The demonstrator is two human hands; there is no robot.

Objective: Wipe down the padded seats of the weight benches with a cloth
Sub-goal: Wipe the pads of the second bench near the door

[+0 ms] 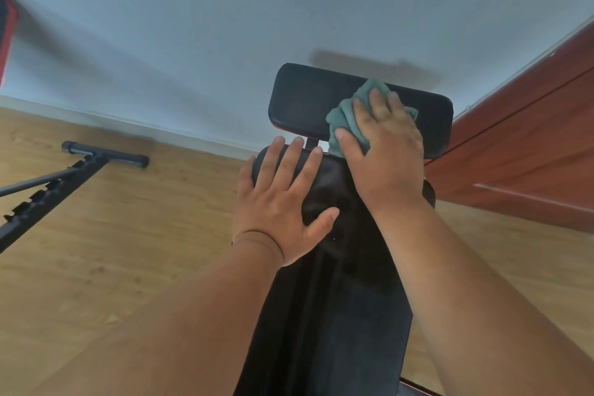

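Right hand (382,154): fingers straight and spread, palm down, pressing the cloth flat against the head pad.
Cloth (345,116): teal, bunched; lies on the right half of the head pad, its lower corner hanging over the pad's near edge toward the gap.
Left hand (283,202): fingers extended and fanned, thumb out, resting flat on the far end of the long pad; fingertips reach that pad's far edge.
Head pad (305,100): black, rounded corners, set crosswise beyond the long pad; left half uncovered.
Gap: narrow, between head pad and long pad, bridged by a dark bracket (313,141).
Long pad (337,315): black, runs from the lower frame edge up to the gap; both forearms cross above it.
Floor (112,251): light wood; open stretch left of the bench, narrower strip on the right.
Second frame (64,177): black notched bar with crossbar foot, on the floor well left of the bench.
Wall (225,26): pale, close behind the head pad.
Cabinet (530,145): reddish-brown, just right of the head pad's right edge.
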